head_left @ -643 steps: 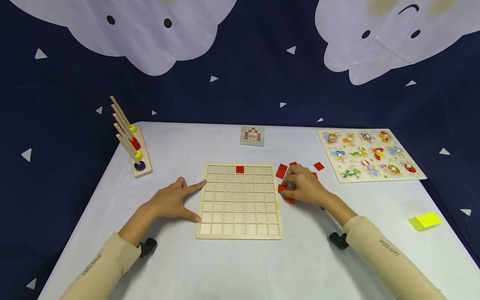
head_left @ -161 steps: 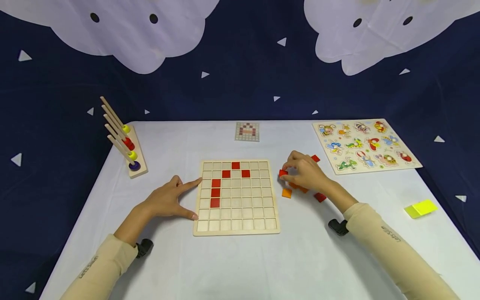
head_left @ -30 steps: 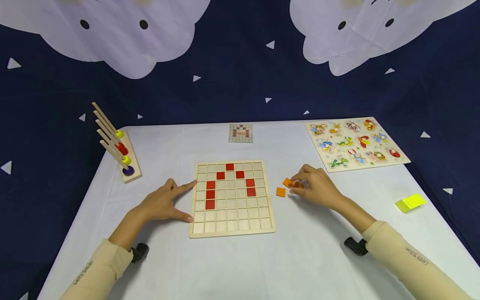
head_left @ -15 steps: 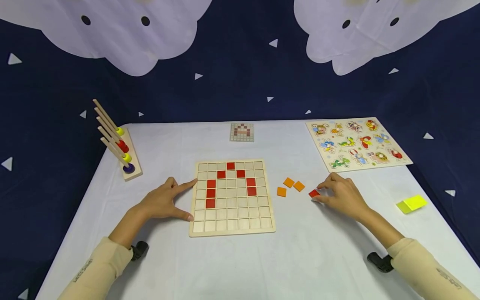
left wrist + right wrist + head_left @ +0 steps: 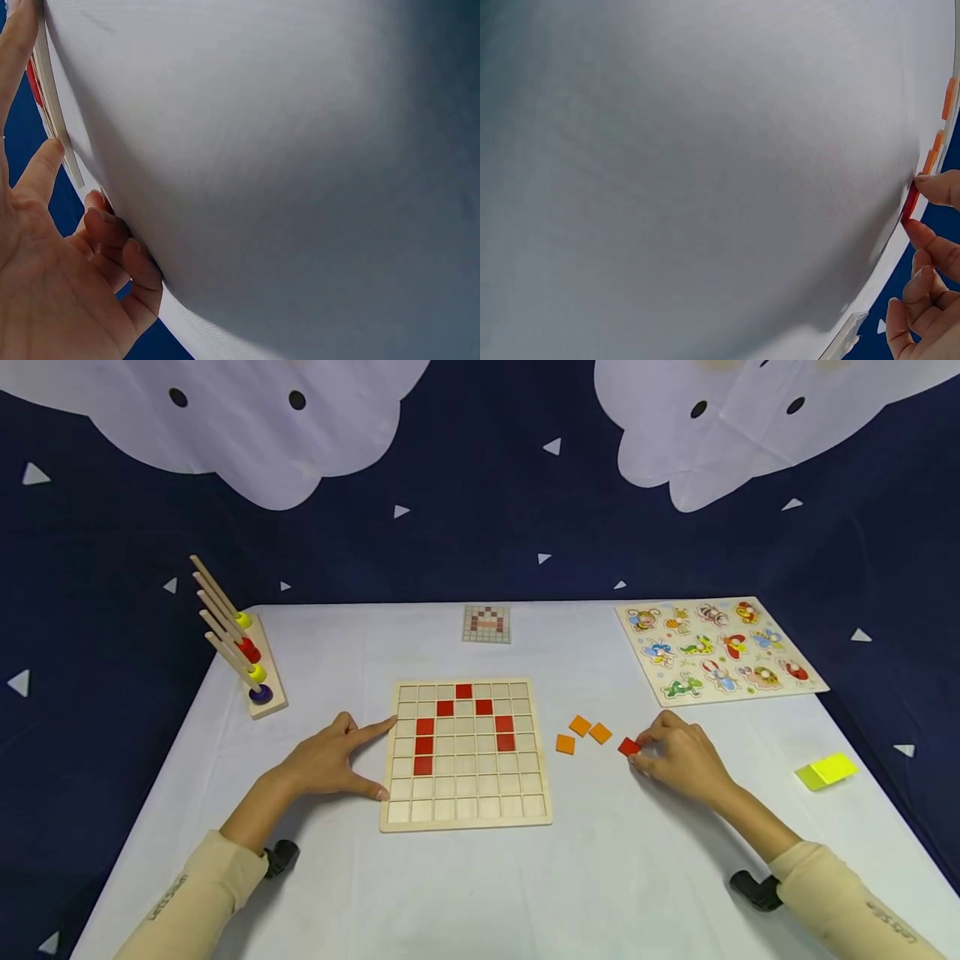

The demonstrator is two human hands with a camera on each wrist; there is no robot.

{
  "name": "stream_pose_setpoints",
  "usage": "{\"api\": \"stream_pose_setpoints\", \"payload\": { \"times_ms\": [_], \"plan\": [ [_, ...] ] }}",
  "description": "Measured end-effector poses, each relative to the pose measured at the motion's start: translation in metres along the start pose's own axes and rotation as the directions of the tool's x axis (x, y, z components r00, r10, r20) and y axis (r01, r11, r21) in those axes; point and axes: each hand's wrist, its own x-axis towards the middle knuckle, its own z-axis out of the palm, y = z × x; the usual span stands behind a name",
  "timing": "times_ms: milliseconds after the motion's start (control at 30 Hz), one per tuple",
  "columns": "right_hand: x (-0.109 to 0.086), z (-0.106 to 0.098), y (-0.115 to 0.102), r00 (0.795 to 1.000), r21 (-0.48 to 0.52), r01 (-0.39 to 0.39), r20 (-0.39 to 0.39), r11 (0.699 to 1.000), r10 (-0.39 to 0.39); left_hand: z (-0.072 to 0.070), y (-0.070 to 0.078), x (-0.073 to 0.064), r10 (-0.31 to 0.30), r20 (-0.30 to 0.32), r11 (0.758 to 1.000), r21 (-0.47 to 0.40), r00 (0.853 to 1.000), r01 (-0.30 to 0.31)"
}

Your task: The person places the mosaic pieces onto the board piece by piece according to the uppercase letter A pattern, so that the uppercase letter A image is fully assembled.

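A pale wooden grid board [image 5: 467,791] lies mid-table, with several red tiles [image 5: 423,746] set in an arch-like pattern in its cells. My left hand [image 5: 318,764] rests thumb and index fingertip against the board's left edge, the two spread apart; its other fingers are curled in the left wrist view. To the right, my right hand [image 5: 684,758] pinches one loose red tile [image 5: 628,747] by its edges between thumb and a finger [image 5: 919,232], down at the table surface. Three orange tiles [image 5: 580,725] lie between that tile and the board.
A small pattern card [image 5: 486,624] lies behind the board. At the back right is an insect puzzle board [image 5: 720,652], with a yellow folded paper [image 5: 827,771] nearer. A peg stand with coloured beads [image 5: 267,667] stands back left. A dark cloth hangs behind.
Over the earlier frames, red tiles were added one after another to the grid. Within the last second my right hand moved right, from the orange tiles to the red tile. My left hand stayed.
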Motion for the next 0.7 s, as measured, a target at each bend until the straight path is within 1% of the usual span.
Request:
{"api": "stream_pose_setpoints", "payload": {
  "times_ms": [133,200,300,433,567,700],
  "plan": [
    [0.002,0.003,-0.006,0.999,0.025,0.033,-0.038,0.999,-0.032,0.0,-0.001,0.0,0.004,-0.001,1.0,0.0,1.0,-0.004],
    [0.005,0.005,-0.012,0.997,0.048,0.06,-0.041,0.997,-0.058,0.0,-0.001,0.0,0.004,-0.003,1.0,0.001,1.0,-0.004],
    [0.01,0.009,-0.024,0.995,0.082,0.097,-0.021,0.992,-0.096,-0.001,-0.001,0.001,0.005,-0.004,1.0,0.006,1.0,-0.005],
    [0.021,0.019,-0.046,0.989,0.115,0.144,0.014,0.983,-0.147,0.0,0.0,0.002,0.005,-0.001,1.0,0.009,1.0,-0.005],
    [0.033,0.03,-0.069,0.974,0.137,0.216,0.032,0.967,-0.223,0.0,0.0,0.003,0.011,0.003,1.0,0.004,1.0,-0.011],
    [0.043,0.041,-0.091,0.95,0.163,0.298,0.045,0.94,-0.309,0.0,0.0,0.003,0.006,0.004,1.0,0.005,1.0,-0.006]
  ]
}}
